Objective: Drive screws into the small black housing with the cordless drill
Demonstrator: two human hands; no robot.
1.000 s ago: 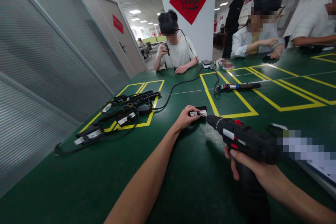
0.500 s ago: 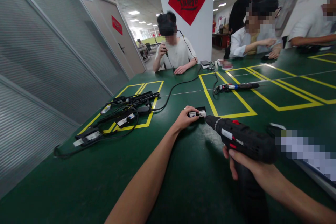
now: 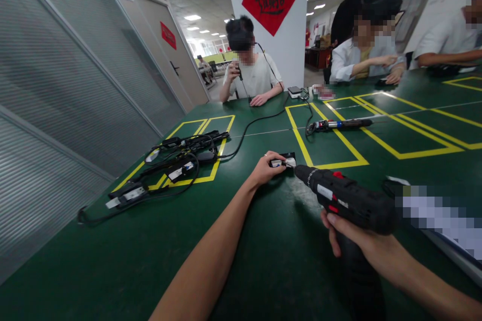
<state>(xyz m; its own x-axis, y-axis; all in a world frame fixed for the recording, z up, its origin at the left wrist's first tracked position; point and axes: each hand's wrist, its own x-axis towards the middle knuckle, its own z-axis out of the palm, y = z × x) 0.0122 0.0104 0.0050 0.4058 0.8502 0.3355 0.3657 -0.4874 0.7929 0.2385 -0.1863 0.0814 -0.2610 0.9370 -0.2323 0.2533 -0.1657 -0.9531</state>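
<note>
green tabletop (image 3: pixel 113 271) is stretching out, the small black part (image 3: pixel 291 156) lying on it under the left hand (image 3: pixel 268 168), whose fingers are clamping it. the right hand (image 3: pixel 359 234) is gripping the drill (image 3: pixel 350 201), fingers wrapped round its handle — keeping the bit (image 3: pixel 292 165) in line is probably mattering most.

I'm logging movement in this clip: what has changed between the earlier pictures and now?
In the background, the standing person in black has shifted rightward, now more hidden behind the seated person in the pale jacket. Nothing was taken hold of or let go. The left hand still grips the small black-and-white piece, and the right hand still holds the drill pointed at it.
</note>
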